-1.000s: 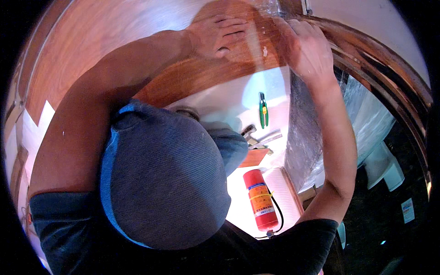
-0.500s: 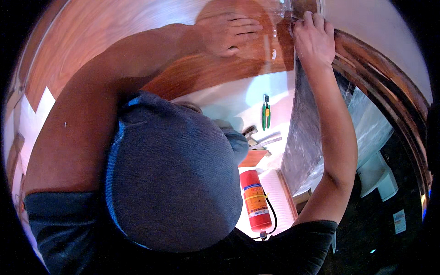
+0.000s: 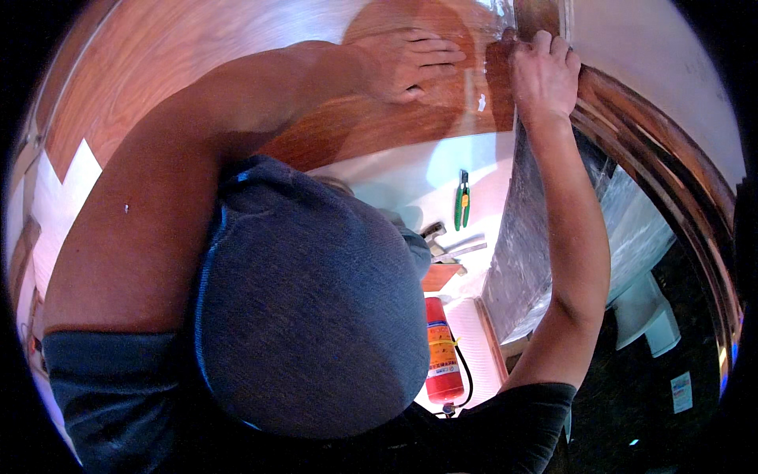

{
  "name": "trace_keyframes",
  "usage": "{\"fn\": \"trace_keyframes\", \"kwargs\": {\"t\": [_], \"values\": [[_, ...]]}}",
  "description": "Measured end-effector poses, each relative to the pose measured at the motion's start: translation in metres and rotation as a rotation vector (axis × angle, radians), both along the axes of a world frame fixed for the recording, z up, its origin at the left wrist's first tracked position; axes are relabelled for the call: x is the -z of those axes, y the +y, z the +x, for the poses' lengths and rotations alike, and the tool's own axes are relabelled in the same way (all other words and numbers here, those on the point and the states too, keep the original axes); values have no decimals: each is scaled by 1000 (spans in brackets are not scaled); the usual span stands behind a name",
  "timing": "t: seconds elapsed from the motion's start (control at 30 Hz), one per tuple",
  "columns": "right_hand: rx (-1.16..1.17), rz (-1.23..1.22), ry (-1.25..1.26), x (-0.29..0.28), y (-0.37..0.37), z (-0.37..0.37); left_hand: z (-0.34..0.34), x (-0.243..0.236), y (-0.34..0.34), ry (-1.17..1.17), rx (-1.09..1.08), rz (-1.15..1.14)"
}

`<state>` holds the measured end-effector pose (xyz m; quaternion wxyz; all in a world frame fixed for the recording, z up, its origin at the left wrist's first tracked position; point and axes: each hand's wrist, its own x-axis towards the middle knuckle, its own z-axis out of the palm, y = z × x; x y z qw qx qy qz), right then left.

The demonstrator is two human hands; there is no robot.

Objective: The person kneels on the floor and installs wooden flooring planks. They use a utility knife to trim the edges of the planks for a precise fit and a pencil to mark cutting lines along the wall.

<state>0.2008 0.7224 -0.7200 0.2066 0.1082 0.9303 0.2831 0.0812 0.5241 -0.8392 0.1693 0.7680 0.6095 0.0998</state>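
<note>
My left hand [image 3: 410,65] lies flat on a reddish-brown wood-grain panel [image 3: 197,47], fingers stretched to the right and slightly apart. At the panel's right edge, beside a dark brown strip [image 3: 538,14], my right hand [image 3: 546,79] is closed with its fingers bent. Whatever those fingers grip is hidden behind them. Between the hands, small whitish marks [image 3: 482,103] show on the panel. A dark grey-blue fabric-covered rounded shape [image 3: 316,308] covers much of the middle and hides what lies below it.
Green-handled pliers [image 3: 463,201] and a metal hand tool [image 3: 462,249] lie on a white surface [image 3: 442,158]. Below them is a red fire extinguisher [image 3: 444,355]. Plastic sheeting [image 3: 521,261] hangs under my right arm, near curved brown trim [image 3: 671,158]. A white object [image 3: 647,316] stands lower right.
The whole view has shifted slightly, so most things appear a little lower. My left hand stays flat on the panel; my right hand remains at its edge with the fingers bent a little more.
</note>
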Motion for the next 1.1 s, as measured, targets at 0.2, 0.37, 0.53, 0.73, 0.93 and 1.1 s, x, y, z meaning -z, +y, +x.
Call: {"fn": "trace_keyframes", "kwargs": {"t": [0.2, 0.37, 0.53, 0.73, 0.93, 1.1], "values": [[-71, -28, -14, 7, 5, 2, -1, 0, 0, -8, 12, 2], [-112, -70, -6, 1, 5, 0, -2, -5, -1, 3, -20, -25], [-130, -115, -52, 1, 13, -1, 2, -9, 0, 36, -34, -97], [-130, -148, -116, -8, 11, -5, 0, 0, 0, -30, -15, -36], [-111, -64, -56, -2, 8, -2, -1, -5, 0, 24, -1, -41], [-153, -112, -100, -5, 9, -1, -1, 5, 0, 7, 5, 12]]}}
